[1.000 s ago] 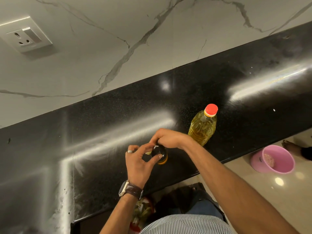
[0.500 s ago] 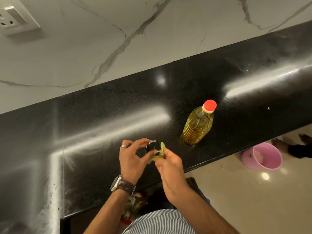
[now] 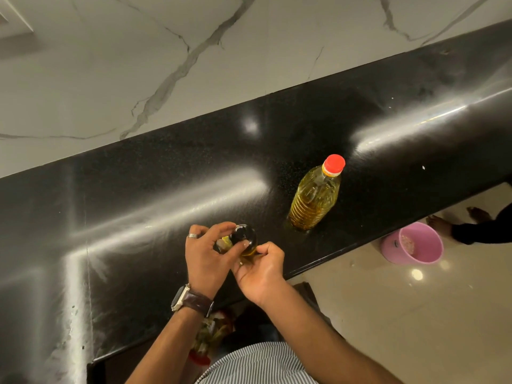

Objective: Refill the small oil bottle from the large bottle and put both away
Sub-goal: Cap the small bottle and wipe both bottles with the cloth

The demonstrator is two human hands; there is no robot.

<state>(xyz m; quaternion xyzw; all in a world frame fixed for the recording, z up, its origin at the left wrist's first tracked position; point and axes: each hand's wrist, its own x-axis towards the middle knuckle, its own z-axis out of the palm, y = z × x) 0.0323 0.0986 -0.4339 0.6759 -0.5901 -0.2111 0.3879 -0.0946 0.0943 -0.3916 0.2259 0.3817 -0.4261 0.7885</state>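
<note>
Head view: I see left hand (image 3: 206,259) gripping small oil bottle (image 3: 243,239) on black counter (image 3: 138,189); right hand (image 3: 261,268) curled against its base, pinch unclear. Large bottle (image 3: 314,199) upright, capped, well right.

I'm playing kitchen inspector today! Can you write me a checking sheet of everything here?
Surface: black counter, shiny.
Job's things: small bottle, open top; big bottle upright to its right, red cap on.
Clutter: nothing seen on the counter.
Hands: left hand grips the small bottle; right hand, curled beside it, contents unclear.
Cables: nothing seen.
Surroundings: marble wall, pink bucket on the floor, someone's bare feet.
</note>
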